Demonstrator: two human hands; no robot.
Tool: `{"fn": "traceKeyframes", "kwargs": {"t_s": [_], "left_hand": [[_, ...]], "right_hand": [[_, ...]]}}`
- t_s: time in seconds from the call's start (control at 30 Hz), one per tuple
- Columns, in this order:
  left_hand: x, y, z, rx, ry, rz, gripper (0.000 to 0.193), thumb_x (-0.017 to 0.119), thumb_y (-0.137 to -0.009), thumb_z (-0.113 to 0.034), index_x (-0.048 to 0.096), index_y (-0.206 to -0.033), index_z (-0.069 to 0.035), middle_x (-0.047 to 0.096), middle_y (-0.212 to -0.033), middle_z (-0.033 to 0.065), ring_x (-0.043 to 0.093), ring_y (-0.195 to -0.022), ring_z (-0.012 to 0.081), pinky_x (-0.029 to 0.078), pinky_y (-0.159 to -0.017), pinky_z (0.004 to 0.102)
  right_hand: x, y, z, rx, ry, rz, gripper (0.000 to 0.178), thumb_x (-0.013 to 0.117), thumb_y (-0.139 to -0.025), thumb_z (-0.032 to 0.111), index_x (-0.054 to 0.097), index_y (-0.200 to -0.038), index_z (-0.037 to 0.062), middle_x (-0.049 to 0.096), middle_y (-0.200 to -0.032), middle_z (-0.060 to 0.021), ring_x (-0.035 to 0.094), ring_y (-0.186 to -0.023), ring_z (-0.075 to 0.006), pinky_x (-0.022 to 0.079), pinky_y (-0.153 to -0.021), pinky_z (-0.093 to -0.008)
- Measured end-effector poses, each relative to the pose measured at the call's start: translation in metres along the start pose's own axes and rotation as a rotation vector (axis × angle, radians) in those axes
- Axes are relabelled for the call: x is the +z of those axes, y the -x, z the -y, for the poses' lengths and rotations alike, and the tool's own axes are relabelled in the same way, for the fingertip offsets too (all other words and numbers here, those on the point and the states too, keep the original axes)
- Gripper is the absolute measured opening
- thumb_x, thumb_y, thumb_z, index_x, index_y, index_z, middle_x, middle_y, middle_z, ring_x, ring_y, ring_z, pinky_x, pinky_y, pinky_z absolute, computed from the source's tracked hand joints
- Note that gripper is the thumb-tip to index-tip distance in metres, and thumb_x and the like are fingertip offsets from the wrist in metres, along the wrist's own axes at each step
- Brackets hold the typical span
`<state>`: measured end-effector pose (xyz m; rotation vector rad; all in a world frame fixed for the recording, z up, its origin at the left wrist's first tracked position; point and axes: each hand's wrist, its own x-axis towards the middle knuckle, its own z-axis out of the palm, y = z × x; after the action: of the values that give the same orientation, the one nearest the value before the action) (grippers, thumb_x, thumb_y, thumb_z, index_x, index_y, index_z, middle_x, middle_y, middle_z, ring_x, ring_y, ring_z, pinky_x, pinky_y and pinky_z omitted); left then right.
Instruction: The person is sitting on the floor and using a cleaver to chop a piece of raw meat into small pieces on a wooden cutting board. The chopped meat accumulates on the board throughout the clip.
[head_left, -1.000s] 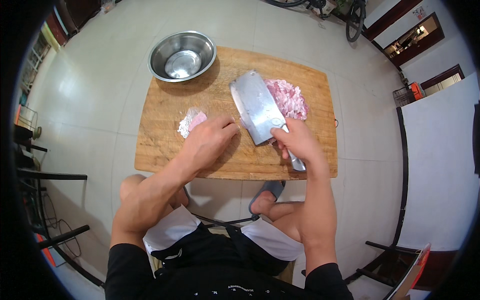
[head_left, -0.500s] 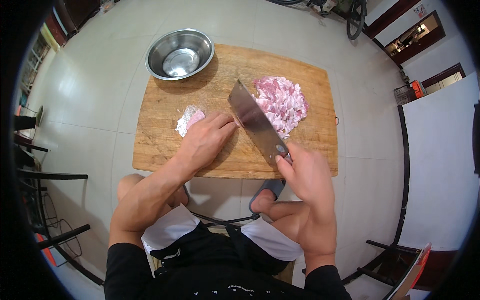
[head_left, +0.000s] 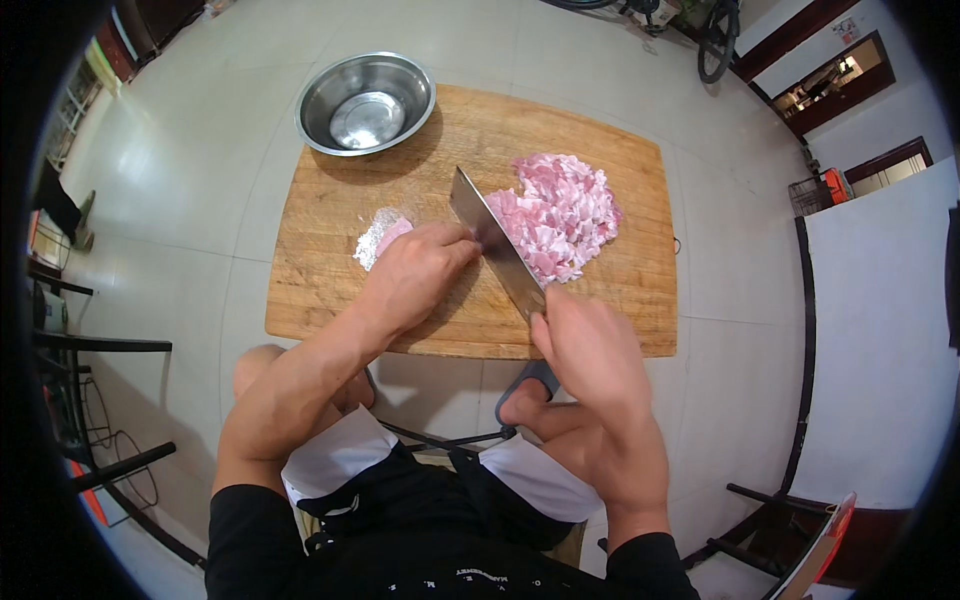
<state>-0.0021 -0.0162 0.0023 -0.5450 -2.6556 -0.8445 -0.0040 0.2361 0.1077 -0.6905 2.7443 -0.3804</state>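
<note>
My right hand (head_left: 595, 345) is wrapped around the handle of a cleaver (head_left: 502, 248). Its broad steel blade slants across the middle of a wooden cutting board (head_left: 340, 300), seen nearly edge-on. To the blade's left, the bent fingers of my left hand (head_left: 418, 278) press down on a piece of meat that they mostly cover, fingertips close to the steel. A heap of chopped pink-and-white raw meat (head_left: 565, 215) lies right of the blade. Beyond my left knuckles, a small pink piece of meat (head_left: 395, 232) rests against whitish bits (head_left: 372, 238).
A steel bowl (head_left: 367, 120) stands at the board's far left corner. Black chair parts (head_left: 105, 345) jut in at the left, near someone's shoe (head_left: 85, 215). A white panel (head_left: 870, 340) is at the right, and a bicycle wheel (head_left: 717, 45) is at the far right.
The cleaver and my right hand have shifted slightly left, and the blade has turned steeper. More chopped meat shows beside it. My left hand keeps nearly the same place.
</note>
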Motion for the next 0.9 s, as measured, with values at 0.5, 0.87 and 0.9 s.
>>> {"fn": "traceKeyframes", "kwargs": {"t_s": [0.5, 0.87, 0.9], "left_hand": [[-0.002, 0.007, -0.005, 0.015, 0.072, -0.01, 0.021, 0.073, -0.099, -0.01, 0.08, -0.118, -0.005, 0.077, -0.12, 0.0122, 0.076, -0.112, 0.0349, 0.062, -0.095, 0.0438], [0.002, 0.011, -0.006, 0.015, -0.038, -0.046, 0.019, 0.07, -0.098, -0.01, 0.072, -0.117, -0.007, 0.071, -0.11, 0.0102, 0.073, -0.106, 0.0327, 0.061, -0.088, 0.0443], [0.002, 0.008, -0.008, 0.016, -0.02, -0.048, 0.018, 0.069, -0.099, -0.01, 0.072, -0.116, -0.006, 0.071, -0.11, 0.0105, 0.073, -0.106, 0.0329, 0.061, -0.088, 0.0445]], "right_hand": [[0.014, -0.075, -0.061, 0.21, -0.824, 0.098, 0.02, 0.071, -0.105, 0.019, 0.07, -0.103, -0.001, 0.067, -0.069, -0.0054, 0.064, -0.048, -0.0161, 0.052, -0.047, -0.0358], [-0.008, 0.006, -0.013, 0.065, -0.186, -0.162, 0.025, 0.073, -0.104, 0.028, 0.069, -0.103, 0.0034, 0.076, -0.086, -0.0239, 0.072, -0.079, -0.051, 0.056, -0.069, -0.0597], [-0.009, 0.012, -0.009, 0.055, -0.159, -0.157, 0.024, 0.072, -0.105, 0.027, 0.068, -0.102, 0.0037, 0.076, -0.085, -0.0237, 0.072, -0.078, -0.0508, 0.056, -0.069, -0.0599]]}}
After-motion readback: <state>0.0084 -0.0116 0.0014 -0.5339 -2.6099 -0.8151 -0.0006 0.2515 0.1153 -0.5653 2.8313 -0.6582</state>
